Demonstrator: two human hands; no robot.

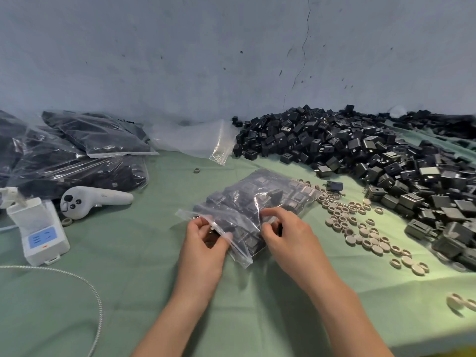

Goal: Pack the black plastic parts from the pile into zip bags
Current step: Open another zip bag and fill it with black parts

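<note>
A clear zip bag (253,202) full of black plastic parts lies on the green cloth in the middle, its mouth toward me. My left hand (204,243) pinches the left end of the bag's mouth. My right hand (284,237) grips the same mouth edge further right. A big pile of loose black plastic parts (360,155) covers the right side and runs back to the wall. Several filled zip bags (85,155) are stacked at the far left. Empty clear bags (190,139) lie against the wall in the middle.
Beige rings and discs (360,230) are scattered right of the bag. A white handheld controller (95,199) and a white power strip (38,230) with a braided cable (85,284) sit at the left. The grey wall (231,60) closes the back.
</note>
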